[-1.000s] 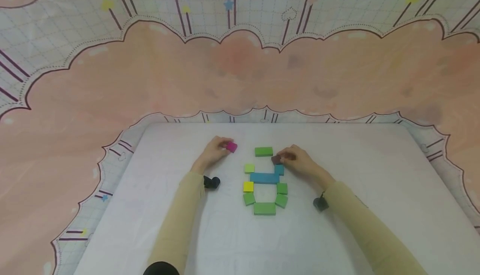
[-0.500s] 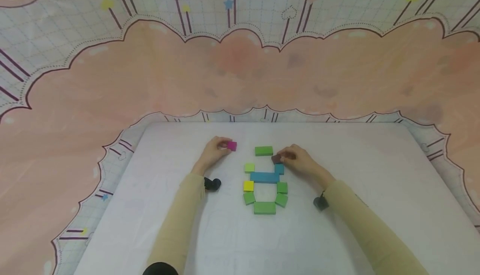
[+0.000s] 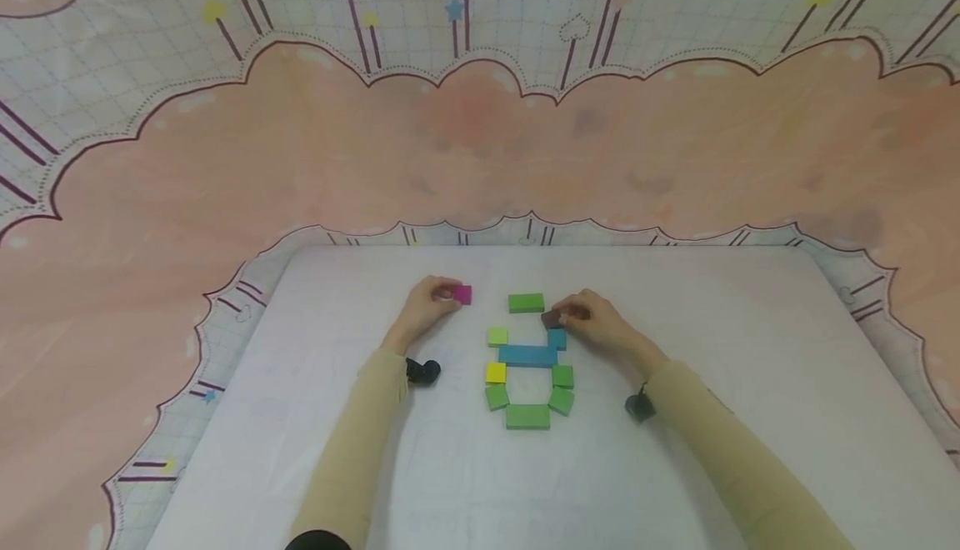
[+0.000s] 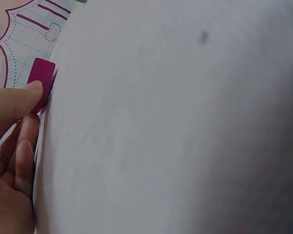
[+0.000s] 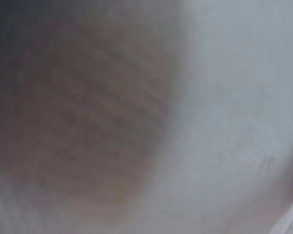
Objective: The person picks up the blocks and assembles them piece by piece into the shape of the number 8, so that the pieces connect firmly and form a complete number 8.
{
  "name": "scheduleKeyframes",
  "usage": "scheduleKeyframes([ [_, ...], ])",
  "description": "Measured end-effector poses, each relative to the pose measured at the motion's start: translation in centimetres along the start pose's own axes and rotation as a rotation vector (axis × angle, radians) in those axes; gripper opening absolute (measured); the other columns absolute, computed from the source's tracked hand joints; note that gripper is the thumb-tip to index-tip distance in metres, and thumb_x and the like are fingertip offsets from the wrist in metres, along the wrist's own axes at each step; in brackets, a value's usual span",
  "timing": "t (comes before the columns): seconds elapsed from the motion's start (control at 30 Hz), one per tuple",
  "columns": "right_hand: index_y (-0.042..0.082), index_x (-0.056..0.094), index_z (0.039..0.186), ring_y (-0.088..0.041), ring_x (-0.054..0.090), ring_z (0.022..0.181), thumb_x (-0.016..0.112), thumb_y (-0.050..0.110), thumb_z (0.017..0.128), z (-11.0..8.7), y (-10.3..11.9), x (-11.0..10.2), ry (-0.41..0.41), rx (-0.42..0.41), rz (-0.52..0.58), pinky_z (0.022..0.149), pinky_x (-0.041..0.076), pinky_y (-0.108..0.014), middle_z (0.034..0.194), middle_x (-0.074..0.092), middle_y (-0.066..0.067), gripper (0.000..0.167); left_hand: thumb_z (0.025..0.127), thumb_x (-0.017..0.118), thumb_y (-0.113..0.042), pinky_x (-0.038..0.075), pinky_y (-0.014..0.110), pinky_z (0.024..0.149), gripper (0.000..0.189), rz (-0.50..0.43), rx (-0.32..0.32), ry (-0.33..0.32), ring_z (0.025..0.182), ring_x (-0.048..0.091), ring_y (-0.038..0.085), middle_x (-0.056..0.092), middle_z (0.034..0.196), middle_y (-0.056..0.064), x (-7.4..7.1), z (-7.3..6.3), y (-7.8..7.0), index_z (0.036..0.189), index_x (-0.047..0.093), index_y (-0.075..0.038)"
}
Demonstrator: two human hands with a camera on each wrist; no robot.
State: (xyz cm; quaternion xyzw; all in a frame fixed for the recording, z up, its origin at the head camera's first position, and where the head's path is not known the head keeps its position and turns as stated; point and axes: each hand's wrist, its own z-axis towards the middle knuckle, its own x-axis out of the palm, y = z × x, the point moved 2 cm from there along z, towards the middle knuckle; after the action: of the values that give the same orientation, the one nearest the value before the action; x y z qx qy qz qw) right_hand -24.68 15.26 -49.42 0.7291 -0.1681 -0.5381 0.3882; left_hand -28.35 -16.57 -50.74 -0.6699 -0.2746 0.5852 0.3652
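My left hand (image 3: pixel 427 307) pinches a magenta block (image 3: pixel 462 294) between thumb and fingers, left of the block figure. The left wrist view shows the thumb lying across the same magenta block (image 4: pixel 45 73). My right hand (image 3: pixel 596 317) pinches a dark brown block (image 3: pixel 551 319) at the figure's upper right. That block sits between the long green block (image 3: pixel 527 303) at the top and the small blue block (image 3: pixel 557 339) below. A long blue block (image 3: pixel 528 356) crosses the middle. In the right wrist view, a blurred brown shape covers much of the picture and only a sliver of hand shows.
A light green block (image 3: pixel 498 336) and a yellow block (image 3: pixel 496 373) form the figure's left side. Several green blocks close its lower end, with a long one (image 3: pixel 528 417) at the bottom. All lie on a white tabletop (image 3: pixel 712 308) before a patterned cloth (image 3: pixel 465 150).
The magenta block has turned slightly in my left hand and now stands squarer. My right hand keeps the brown block in nearly the same place.
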Motion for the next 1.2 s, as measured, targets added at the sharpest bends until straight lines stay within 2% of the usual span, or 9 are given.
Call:
scheduleKeyframes([
  [0.23,0.012,0.063,0.122,-0.024,0.052,0.103,0.057,0.014,0.095,-0.1,0.2,0.1,-0.005,0.002,-0.001,0.092,0.045,-0.040,0.110,0.058,-0.010,0.028,0.086,0.068,-0.013,0.046,0.041,0.096,0.041,-0.017,-0.005,0.012,0.107,0.056,0.026,0.060,0.118,0.013,0.1,-0.4,0.0,0.126,0.061,-0.011],
  [0.57,0.013,0.063,0.122,-0.023,0.051,0.101,0.057,0.014,0.095,0.0,-0.1,0.3,-0.014,0.006,-0.001,0.090,0.044,-0.037,0.108,0.057,-0.009,0.028,0.086,0.068,-0.015,0.047,0.041,0.095,0.042,-0.021,-0.019,0.009,0.106,0.056,0.027,0.060,0.120,0.012,0.2,-1.1,-0.3,0.127,0.060,-0.012],
  [1.07,0.012,0.062,0.123,-0.024,0.051,0.101,0.057,0.018,0.096,-0.1,-0.2,0.1,-0.021,-0.018,0.003,0.089,0.045,-0.037,0.108,0.057,-0.010,0.028,0.086,0.069,-0.014,0.049,0.040,0.093,0.041,-0.018,-0.029,-0.036,0.101,0.057,0.025,0.061,0.115,0.012,0.7,-2.0,-0.7,0.126,0.061,-0.012],
  [1.2,0.014,0.062,0.123,-0.024,0.051,0.103,0.057,0.016,0.096,0.0,-0.1,0.2,-0.010,0.001,0.014,0.093,0.044,-0.040,0.110,0.057,-0.010,0.028,0.086,0.069,-0.013,0.048,0.040,0.093,0.040,-0.010,-0.034,-0.045,0.102,0.057,0.026,0.062,0.114,0.012,0.8,-2.2,-0.9,0.125,0.061,-0.013],
])
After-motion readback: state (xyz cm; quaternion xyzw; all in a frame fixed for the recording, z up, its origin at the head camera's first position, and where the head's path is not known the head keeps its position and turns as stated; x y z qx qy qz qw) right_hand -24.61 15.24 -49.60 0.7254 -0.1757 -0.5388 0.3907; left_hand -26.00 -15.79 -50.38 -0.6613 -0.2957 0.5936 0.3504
